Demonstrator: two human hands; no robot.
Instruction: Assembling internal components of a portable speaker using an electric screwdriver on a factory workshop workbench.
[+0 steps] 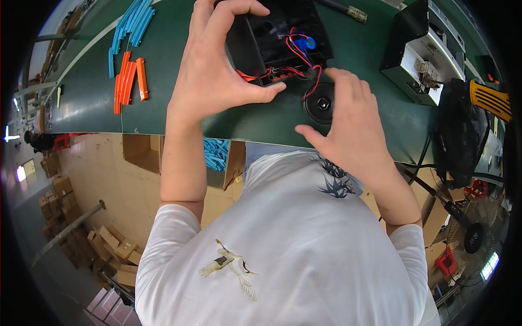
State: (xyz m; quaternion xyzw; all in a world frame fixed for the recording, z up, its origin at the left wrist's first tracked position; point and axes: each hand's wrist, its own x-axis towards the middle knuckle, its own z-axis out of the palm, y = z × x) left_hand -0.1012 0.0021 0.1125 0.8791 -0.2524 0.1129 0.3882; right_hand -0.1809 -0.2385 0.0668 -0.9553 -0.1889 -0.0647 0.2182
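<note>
A black plastic housing [312,19] rests at the far middle of the green bench, its open inside towards me. Red and blue wires [296,49] and a blue round part [308,43] show in it. My left hand [209,70] spans the housing's left side, fingers over the far part and thumb along the near edge. A round black speaker [319,103] is near the bench's front edge, a red wire running to it from the housing. Curved around the speaker's right side, my right hand [356,117] has its thumb spread from its fingers; contact is hard to make out.
Blue strips [133,24] and orange strips [129,81] lie on the bench's left. At the right stand a metal-and-black box device [424,54], a black mesh bag [462,130] and a yellow-orange handle [489,100]. Below are a carton of blue pieces [216,155] and a fan [473,236].
</note>
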